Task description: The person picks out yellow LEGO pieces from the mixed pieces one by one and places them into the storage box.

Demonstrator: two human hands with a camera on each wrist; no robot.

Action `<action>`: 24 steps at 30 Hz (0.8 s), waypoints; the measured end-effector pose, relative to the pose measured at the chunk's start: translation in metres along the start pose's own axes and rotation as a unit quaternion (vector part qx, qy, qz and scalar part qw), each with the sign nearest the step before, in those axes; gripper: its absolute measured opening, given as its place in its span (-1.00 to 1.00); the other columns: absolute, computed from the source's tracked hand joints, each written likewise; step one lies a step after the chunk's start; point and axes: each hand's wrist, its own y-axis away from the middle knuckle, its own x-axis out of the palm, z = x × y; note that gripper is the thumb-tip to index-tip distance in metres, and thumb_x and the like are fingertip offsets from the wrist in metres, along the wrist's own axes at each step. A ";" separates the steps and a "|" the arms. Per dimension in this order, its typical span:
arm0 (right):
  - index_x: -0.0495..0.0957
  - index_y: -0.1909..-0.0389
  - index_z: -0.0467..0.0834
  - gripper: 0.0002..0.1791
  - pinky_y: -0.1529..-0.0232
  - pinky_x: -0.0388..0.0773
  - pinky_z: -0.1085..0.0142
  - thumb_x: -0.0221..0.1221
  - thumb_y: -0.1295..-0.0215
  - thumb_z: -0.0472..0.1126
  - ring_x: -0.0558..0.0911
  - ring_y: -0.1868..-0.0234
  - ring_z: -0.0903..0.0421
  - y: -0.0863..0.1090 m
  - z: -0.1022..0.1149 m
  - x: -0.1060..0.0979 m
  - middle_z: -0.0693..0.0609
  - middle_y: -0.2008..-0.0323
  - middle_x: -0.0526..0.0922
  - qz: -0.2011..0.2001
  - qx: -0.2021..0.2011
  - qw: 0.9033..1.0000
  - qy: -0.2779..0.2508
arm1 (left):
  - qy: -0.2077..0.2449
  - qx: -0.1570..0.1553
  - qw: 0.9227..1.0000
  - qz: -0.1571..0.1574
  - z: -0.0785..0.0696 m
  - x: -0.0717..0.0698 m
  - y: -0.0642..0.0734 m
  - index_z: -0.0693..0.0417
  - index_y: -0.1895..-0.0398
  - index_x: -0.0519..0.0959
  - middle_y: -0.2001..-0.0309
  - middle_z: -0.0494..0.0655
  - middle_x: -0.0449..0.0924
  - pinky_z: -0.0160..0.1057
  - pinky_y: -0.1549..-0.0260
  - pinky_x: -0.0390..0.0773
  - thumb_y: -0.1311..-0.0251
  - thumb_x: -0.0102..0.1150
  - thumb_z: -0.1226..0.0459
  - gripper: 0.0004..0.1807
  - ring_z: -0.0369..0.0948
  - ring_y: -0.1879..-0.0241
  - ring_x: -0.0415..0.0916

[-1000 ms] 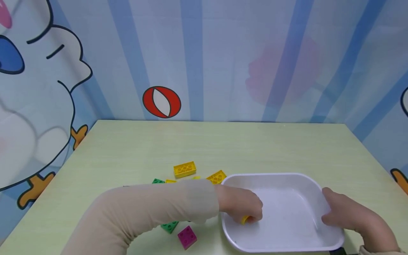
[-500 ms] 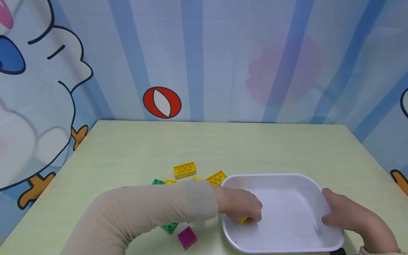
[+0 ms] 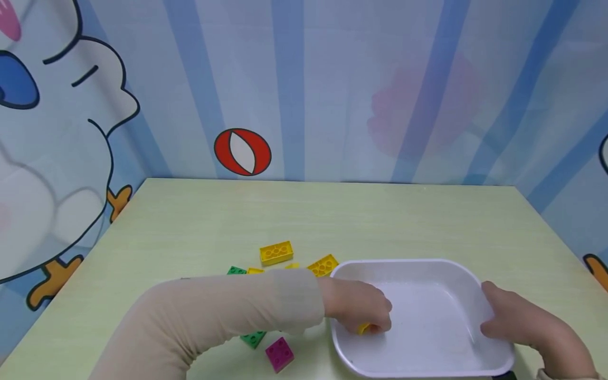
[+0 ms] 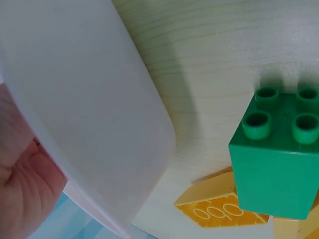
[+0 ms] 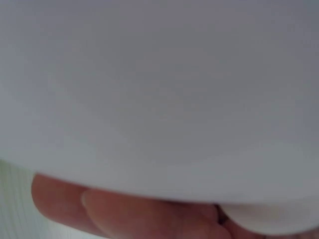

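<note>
A white plastic tray sits on the table in the head view. Over its left side reaches my left hand, its fingers curled round a yellow toy brick that shows only as a small edge. My right hand grips the tray's right rim, thumb over the inside. In the right wrist view the fingers lie against the tray's outer wall. The left wrist view shows part of the left palm beyond the tray wall; the held brick is hidden there.
Left of the tray lie loose bricks: yellow bricks at the back, a green brick and a magenta brick in front. The left sleeve covers others. A tall green brick stands beside the tray.
</note>
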 end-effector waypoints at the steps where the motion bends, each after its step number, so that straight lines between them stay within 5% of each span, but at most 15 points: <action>1: -0.11 -0.20 -0.69 -0.14 -0.05 0.31 -0.18 0.20 -0.04 -0.39 0.35 -0.11 -0.38 0.000 0.000 0.000 -0.59 -0.13 0.20 0.001 0.001 1.000 0.001 | -0.001 -0.001 1.000 0.001 0.000 0.000 0.000 -0.06 0.32 0.56 0.38 -0.28 0.35 -0.52 0.34 0.27 -0.06 0.20 0.42 -0.81 -0.32 0.36 0.26; 20: 0.05 -0.16 -0.61 -0.24 0.01 0.40 -0.11 0.20 0.00 -0.41 0.48 0.01 -0.18 0.001 -0.001 0.000 -0.46 -0.02 0.40 -0.009 -0.005 1.000 -0.002 | -0.012 -0.024 1.000 -0.012 0.001 -0.012 0.012 -0.18 0.08 0.56 0.16 -0.26 0.44 -0.50 0.26 0.35 -0.04 0.29 0.35 -0.64 -0.30 0.27 0.35; 24: -0.02 -0.19 -0.65 -0.19 -0.03 0.35 -0.16 0.20 -0.01 -0.39 0.44 -0.04 -0.27 -0.002 -0.003 0.000 -0.53 -0.08 0.32 -0.007 0.000 1.000 0.003 | -0.011 -0.033 0.999 -0.016 0.002 -0.015 0.016 -0.21 0.06 0.55 0.14 -0.26 0.44 -0.49 0.26 0.36 -0.04 0.30 0.34 -0.62 -0.29 0.23 0.37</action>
